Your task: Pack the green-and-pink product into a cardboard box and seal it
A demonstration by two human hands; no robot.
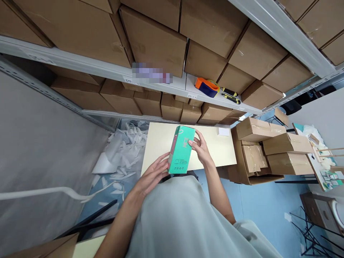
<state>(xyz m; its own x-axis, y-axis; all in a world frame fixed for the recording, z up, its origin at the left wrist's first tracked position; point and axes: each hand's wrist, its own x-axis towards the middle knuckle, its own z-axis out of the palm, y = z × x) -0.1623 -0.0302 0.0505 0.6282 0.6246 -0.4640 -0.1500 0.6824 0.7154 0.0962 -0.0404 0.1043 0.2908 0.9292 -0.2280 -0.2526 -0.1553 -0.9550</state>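
Note:
A green printed box (181, 150) is held up in front of me, slightly tilted, over the near edge of a pale yellow table (212, 152). My right hand (200, 146) grips its upper right side, with the thumb on the front face and the fingers behind the edge. My left hand (156, 172) lies along the box's lower left side, its fingers stretched out and touching that edge. White lettering and small dark print show on the green face. On the table behind rests a small white box or stack of paper (223, 132).
Shelves (161, 84) packed with cardboard boxes (158, 39) rise ahead. A tape dispenser (206, 87) and yellow-black cutters (231, 98) lie on one ledge. Open cartons (255, 157) stand at the right. White paper scraps (129, 143) cover the floor at left, near a white cable (61, 191).

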